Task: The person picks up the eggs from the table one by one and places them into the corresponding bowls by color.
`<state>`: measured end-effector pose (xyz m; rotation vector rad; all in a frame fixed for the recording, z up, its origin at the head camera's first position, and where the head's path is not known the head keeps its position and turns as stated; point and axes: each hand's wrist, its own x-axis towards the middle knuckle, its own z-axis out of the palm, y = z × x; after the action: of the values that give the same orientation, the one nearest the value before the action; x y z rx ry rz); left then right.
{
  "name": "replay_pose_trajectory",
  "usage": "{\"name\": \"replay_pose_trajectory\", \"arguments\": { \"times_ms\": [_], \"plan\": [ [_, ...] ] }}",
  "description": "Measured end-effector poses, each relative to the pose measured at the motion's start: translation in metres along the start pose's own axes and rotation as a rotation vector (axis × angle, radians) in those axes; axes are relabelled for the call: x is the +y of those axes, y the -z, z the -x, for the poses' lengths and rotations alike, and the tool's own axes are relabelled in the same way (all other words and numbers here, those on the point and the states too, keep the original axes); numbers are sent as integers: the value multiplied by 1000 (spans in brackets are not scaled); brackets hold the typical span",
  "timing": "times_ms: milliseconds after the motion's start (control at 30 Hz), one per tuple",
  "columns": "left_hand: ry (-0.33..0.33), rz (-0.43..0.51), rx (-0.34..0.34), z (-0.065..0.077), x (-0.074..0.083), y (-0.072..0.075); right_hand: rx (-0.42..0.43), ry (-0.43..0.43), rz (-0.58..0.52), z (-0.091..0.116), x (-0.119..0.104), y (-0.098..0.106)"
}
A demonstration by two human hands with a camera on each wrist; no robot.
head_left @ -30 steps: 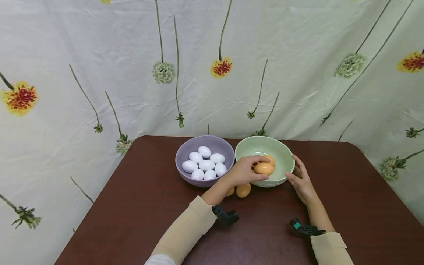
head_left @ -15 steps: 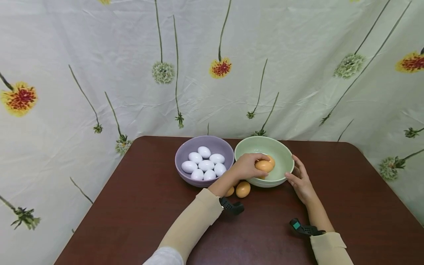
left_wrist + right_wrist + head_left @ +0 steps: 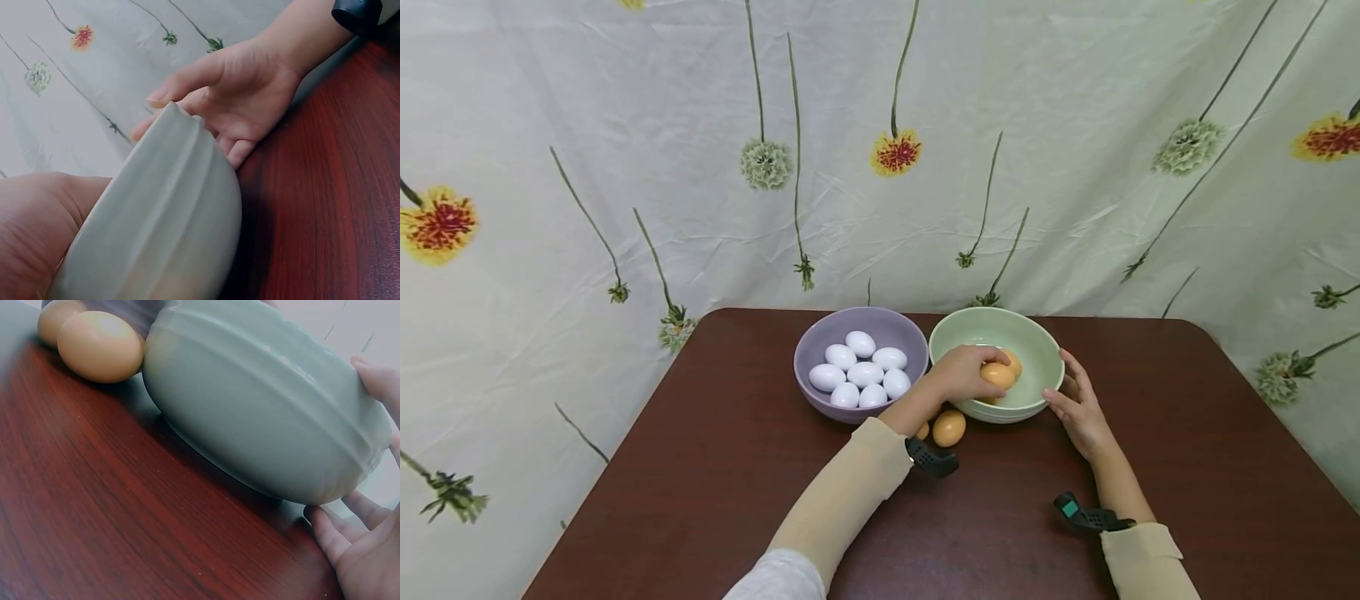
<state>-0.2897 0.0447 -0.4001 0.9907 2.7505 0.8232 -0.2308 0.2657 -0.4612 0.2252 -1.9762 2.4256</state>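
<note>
Inside the green bowl (image 3: 1039,354), my left hand (image 3: 964,375) holds a brown egg (image 3: 997,375) between thumb and fingers. Another brown egg (image 3: 1012,363) lies just behind it in the bowl. In the left wrist view the bowl's wall hides the egg and most of that hand. My right hand (image 3: 1084,417) grips the bowl's right side, thumb near the rim and fingers round the outside. The right wrist view shows fingertips (image 3: 319,519) under the bowl's lower edge.
To the left stands a purple bowl (image 3: 805,367) with several white eggs (image 3: 865,374). On the brown table (image 3: 737,467), a brown egg (image 3: 949,428) lies in front of the green bowl; another brown egg (image 3: 922,431) is partly hidden by my left wrist. A flowered cloth (image 3: 700,167) hangs behind.
My left hand has moved slightly down and into the green bowl with the egg, its forearm shifting right and forward. My right hand has stayed at the bowl's side.
</note>
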Motion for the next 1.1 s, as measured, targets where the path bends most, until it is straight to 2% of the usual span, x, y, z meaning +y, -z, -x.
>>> {"name": "replay_pose_trajectory", "arguments": {
  "times_ms": [333,833,1100],
  "plan": [
    [18,-76,-55,-6,4,5,0,7,-2,1,-1,0],
    [49,-207,-176,-18,3,-1,9,-4,2,0,-1,0],
    [47,-246,-191,-19,2,-2,5,-4,8,0,0,0]
  ]
}}
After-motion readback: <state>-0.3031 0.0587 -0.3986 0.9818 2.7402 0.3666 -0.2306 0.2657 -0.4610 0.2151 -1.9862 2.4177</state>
